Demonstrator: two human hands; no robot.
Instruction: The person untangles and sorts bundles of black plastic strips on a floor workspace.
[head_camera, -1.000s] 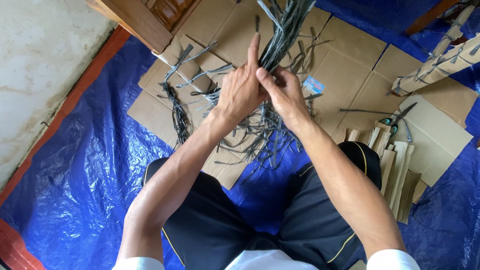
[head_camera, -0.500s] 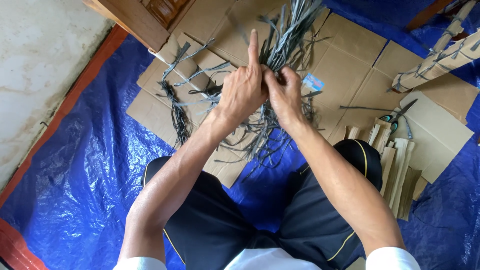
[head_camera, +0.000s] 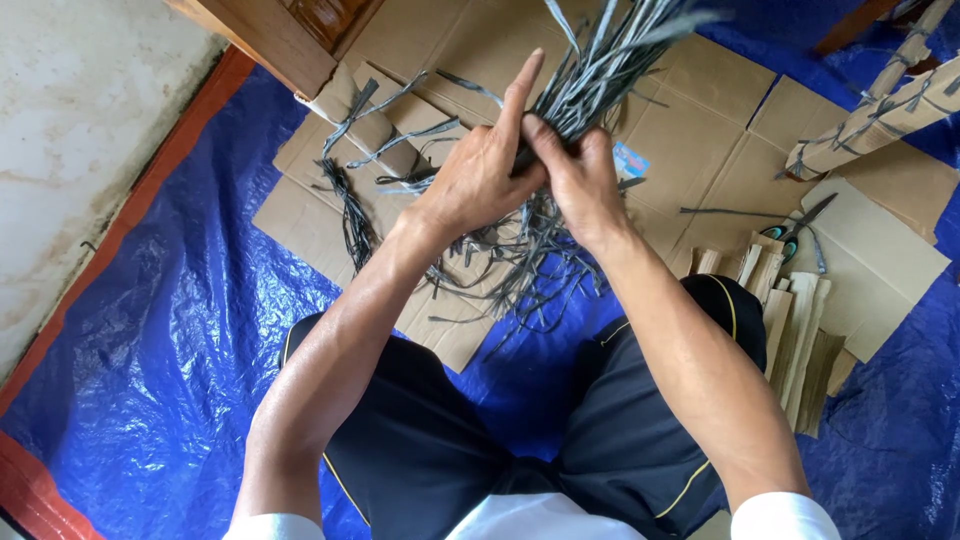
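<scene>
Gripping a bundle of thin grey-green fibre strips (head_camera: 590, 70) above the flattened brown cardboard sheets (head_camera: 700, 150), the left hand (head_camera: 478, 185) and right hand (head_camera: 580, 180) close fingers around it, left index finger raised.

Home floor craft spot: blue tarp (head_camera: 150, 330), flattened cardboard (head_camera: 700, 130), scissors (head_camera: 795, 228).

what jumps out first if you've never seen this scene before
Both hands, the left hand and right hand, meet mid-frame around a bundle of grey strips that fans upward. Beneath lie flattened cardboard sheets on a bright blue tarp. To the right, scissors lie near a stack of pale split slats.
</scene>
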